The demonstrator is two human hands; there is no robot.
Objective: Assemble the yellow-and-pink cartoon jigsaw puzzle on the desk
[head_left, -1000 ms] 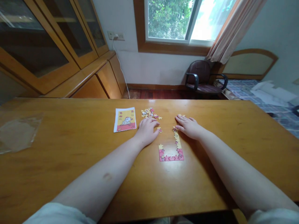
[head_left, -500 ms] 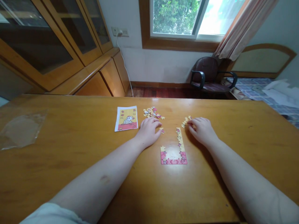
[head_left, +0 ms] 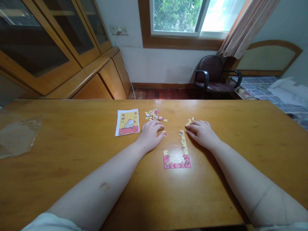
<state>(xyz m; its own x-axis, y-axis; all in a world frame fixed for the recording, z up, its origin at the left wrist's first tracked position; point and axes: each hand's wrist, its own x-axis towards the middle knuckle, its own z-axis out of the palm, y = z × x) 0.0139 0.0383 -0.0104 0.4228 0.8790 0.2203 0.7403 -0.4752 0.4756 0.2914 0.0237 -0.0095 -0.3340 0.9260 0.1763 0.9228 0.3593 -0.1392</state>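
Note:
A partly joined jigsaw puzzle lies flat before me, its pink bottom row and yellow right side forming a frame with bare wood inside. My left hand rests palm down left of it, fingers apart and loosely bent, the thumb tip by a small loose corner piece. Up at the right, my right hand has its thumb and fingertips closed together on a puzzle piece, mostly hidden by the fingers. Beside those fingertips is a small group of yellow pieces, partly covered by the hand.
Beyond my left hand lies a heap of loose pieces. A picture card with a white animal on yellow and pink is left of it. A clear plastic bag sits at the table's left. An armchair stands past the far edge.
My right hand has shifted a little left, its fingertips now nearer the puzzle's top right end. My left hand has stayed in place. The whole view has moved slightly.

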